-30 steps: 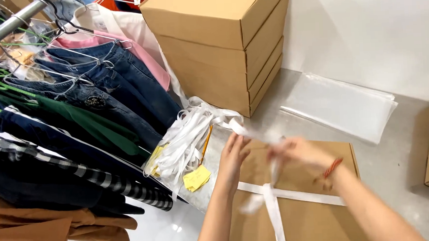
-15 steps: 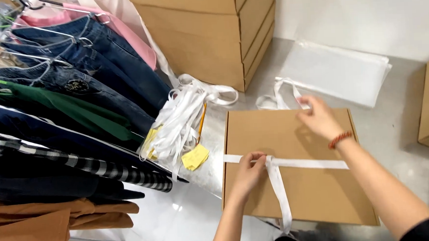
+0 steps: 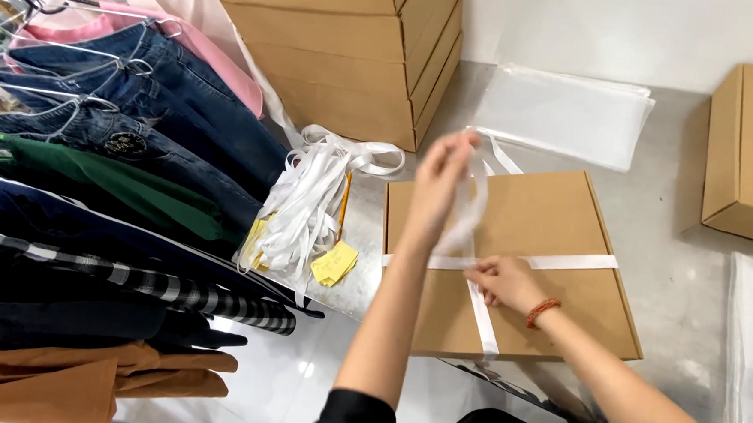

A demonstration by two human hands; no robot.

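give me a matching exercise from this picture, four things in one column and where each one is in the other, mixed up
Things:
1. left hand
2. right hand
3. yellow notes
4. clear plastic bags

Places:
A. flat on the floor by the white wall, beyond the flat box
B. raised above the flat box, pulling up white ribbon
C. beside the heap of loose white ribbons, left of the box
D. pressed on the box lid where the ribbon bands cross

Pairs: 1-B, 2-D, 3-C, 4-A

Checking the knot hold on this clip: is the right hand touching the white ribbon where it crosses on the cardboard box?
Touching. The head view shows the right hand pressing its fingers onto the white ribbon crossing on the flat cardboard box, with no gap.
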